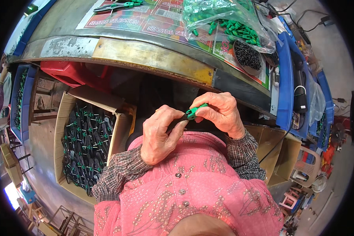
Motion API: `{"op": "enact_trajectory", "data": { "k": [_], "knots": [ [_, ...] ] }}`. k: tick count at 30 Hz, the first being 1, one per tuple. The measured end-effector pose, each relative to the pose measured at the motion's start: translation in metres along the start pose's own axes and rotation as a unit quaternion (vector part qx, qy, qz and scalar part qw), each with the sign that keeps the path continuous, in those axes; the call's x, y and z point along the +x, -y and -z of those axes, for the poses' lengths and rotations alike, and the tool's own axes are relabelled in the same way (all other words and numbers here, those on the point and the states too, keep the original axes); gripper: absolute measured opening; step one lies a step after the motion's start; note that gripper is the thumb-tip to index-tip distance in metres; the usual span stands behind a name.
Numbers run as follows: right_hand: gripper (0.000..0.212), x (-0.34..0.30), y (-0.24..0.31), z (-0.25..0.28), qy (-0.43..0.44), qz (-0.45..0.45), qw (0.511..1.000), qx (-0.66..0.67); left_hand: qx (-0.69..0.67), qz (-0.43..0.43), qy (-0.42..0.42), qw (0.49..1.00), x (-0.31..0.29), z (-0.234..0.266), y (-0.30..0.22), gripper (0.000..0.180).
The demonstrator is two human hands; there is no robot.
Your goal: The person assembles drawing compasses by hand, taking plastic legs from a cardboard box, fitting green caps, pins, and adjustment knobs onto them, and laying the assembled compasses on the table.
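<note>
Both my hands are together in front of my lap, close to the table's edge. My left hand point(161, 133) pinches a dark piece, mostly hidden behind its fingers. Thumb and forefinger of my right hand point(221, 113) are closed on a small green plastic part point(191, 114) with a ridged end. The green part meets the dark piece between the two hands; whether they are joined I cannot tell. To my left stands an open cardboard box point(59, 137), full of black parts point(88, 147) with green pieces and thin pale rods.
On the table point(63, 46) lie a clear bag point(192, 19) of green plastic parts point(244, 31), a bowl of small black pieces point(247, 55) and a green-and-black plier-like tool point(120, 5). Blue crates point(285, 86) stand at right, another cardboard box point(281, 157) below. A red stool point(72, 72) is under the table.
</note>
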State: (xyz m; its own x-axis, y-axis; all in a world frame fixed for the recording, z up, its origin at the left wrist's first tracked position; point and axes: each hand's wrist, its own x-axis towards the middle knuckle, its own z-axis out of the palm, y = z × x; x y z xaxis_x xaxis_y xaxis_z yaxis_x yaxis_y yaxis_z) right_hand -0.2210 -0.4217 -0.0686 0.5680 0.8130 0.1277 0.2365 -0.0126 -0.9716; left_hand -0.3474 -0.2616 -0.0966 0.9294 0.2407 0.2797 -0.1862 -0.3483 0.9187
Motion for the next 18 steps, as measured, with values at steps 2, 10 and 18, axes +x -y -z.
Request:
{"op": "enact_trajectory", "data": {
  "k": [2,10,18],
  "knots": [
    [0.017,0.001,0.000,0.001,0.008,0.011,1.000,-0.009,0.019,-0.027,-0.010,0.999,0.000,-0.001,0.001,0.021],
    [0.016,-0.003,0.003,-0.010,-0.054,-0.088,0.993,0.052,-0.110,0.096,0.037,0.989,0.000,-0.002,0.007,0.015],
    [0.017,-0.002,-0.006,-0.019,-0.062,-0.155,0.979,0.114,-0.361,0.313,0.099,0.873,-0.004,0.004,0.009,0.011]
  ]
}}
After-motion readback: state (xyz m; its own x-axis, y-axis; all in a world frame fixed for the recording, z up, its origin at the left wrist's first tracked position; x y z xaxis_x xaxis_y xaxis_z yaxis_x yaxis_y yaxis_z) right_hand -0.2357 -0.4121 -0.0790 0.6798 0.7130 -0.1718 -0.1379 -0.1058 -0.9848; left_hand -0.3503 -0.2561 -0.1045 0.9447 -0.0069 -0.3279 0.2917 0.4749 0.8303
